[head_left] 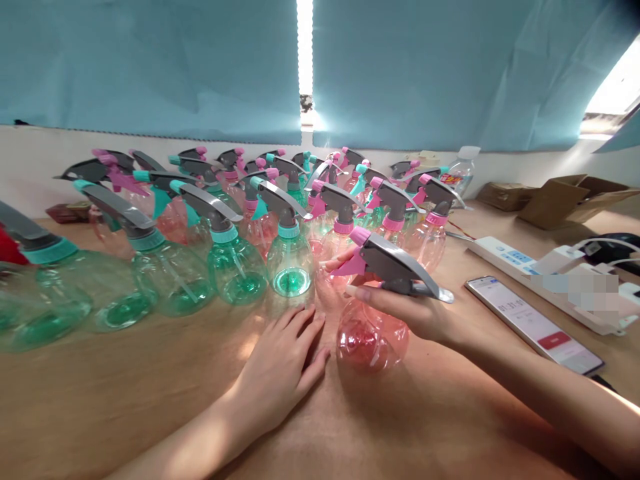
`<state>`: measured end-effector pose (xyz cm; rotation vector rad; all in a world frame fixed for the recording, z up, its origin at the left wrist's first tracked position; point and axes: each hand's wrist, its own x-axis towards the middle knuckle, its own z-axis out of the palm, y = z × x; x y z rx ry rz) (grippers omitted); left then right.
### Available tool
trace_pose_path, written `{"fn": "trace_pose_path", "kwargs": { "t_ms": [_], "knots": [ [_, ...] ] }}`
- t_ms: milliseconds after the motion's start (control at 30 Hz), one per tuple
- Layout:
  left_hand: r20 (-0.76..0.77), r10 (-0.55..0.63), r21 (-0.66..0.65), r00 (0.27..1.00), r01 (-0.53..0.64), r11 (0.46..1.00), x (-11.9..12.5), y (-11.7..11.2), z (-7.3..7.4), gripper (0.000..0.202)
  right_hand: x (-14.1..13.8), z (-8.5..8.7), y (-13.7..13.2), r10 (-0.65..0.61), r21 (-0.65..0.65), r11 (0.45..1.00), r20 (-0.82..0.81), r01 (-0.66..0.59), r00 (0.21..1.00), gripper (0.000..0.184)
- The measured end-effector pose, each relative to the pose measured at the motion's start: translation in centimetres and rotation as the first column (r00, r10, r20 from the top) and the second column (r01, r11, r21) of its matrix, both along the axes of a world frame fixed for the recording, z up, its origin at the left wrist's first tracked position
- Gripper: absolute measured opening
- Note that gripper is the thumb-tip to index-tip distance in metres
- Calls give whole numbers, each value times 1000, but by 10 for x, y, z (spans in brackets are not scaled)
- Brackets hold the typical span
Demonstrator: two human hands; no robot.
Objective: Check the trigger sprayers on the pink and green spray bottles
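Observation:
My right hand [407, 303] is closed around the neck of a clear pink spray bottle [370, 333], just under its grey trigger head with the pink nozzle [395, 263]. The bottle stands on the wooden table [150, 400] in front of me. My left hand [283, 363] lies flat on the table with its fingers stretched out, just left of the pink bottle and holding nothing. Right behind my hands stand several green spray bottles [290, 267] and pink spray bottles [430, 233] with grey trigger heads, packed in rows.
A smartphone [533, 325] with its screen lit lies to the right. Behind it run a white power strip [505, 257] and white chargers with cables. Cardboard boxes [565, 197] sit at the back right. Blue curtains [150, 67] hang behind the table.

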<state>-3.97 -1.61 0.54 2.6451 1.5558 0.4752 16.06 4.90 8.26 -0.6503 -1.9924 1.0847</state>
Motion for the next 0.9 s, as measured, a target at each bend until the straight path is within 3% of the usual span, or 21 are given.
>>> {"fn": "trace_pose_path", "kwargs": {
  "t_ms": [300,900],
  "knots": [
    [7,-1,17,1000,1,1000,0,0,-1,33,-1,-3,1,15,-16,1000,-22,-15,1000,6],
    [17,0,13,1000,0,1000,0,-1,0,34,1,-6,2,0,2,1000,-13,0,1000,4]
  ]
}}
